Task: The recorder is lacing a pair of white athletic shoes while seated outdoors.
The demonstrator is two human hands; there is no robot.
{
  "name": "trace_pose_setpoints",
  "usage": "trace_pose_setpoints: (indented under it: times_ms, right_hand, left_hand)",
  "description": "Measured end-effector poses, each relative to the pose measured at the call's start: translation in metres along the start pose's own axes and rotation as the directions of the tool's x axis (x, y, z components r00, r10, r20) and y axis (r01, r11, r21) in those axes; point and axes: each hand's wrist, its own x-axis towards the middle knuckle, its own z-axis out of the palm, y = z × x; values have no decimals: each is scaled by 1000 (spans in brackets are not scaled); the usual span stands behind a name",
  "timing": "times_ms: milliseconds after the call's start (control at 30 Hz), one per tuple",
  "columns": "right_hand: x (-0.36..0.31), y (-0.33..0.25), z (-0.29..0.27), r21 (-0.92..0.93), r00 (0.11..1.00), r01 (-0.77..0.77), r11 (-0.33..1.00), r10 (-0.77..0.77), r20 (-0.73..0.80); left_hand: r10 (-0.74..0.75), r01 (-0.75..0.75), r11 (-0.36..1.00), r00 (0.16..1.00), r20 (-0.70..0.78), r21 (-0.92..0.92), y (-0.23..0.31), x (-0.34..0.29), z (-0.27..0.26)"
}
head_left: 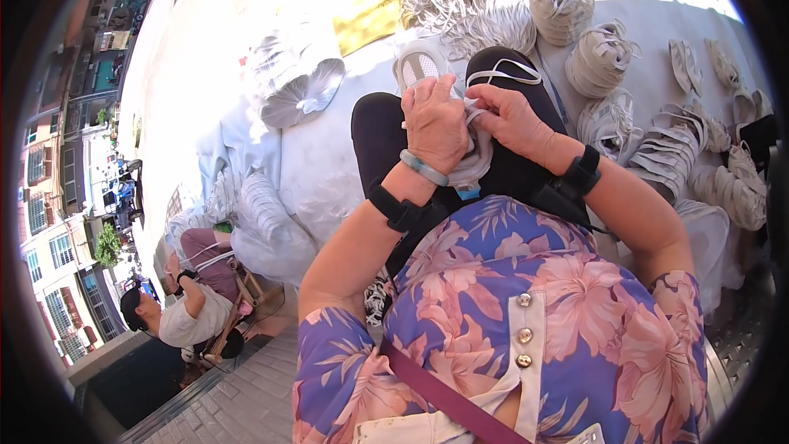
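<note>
A light grey-white sneaker point(418, 64) rests on my lap between my knees, its toe pointing away from me. My left hand point(436, 122) is closed over the middle of the sneaker, with the knuckles up. At the sneaker's opening, my right hand point(516, 122) has its thumb and finger pinched together on a white shoelace point(514, 74). A loop of that lace lies across my right knee. The fingertips of both hands almost meet, and my left hand partly hides the sneaker's upper.
A big heap of white shoelaces point(470, 2) lies ahead on yellow sheeting point(362, 20). Stacks of pale shoes point(598, 57) stand to the right. A tied plastic bag point(304, 92) sits at left. Farther left, another person point(185, 316) sits on a wooden chair beside wrapped bundles.
</note>
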Motion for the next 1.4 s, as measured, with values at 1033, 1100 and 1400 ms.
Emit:
trace_pose_setpoints:
  times_ms: [1033,1100,1400]
  right_hand:
    - [-14,0,-4,-142,999,-34,989,31,-18]
    - [-15,-4,-7,-169,999,-30,985,35,24]
    - [-11,-55,-46,-656,931,364,661,-227,287]
  left_hand:
    - [-285,291,934,957,58,-208,-42,-66,-36]
    - [-328,348,876,937,117,-333,-40,-61,-28]
    - [-410,477,804,877,252,-354,-34,-56,-38]
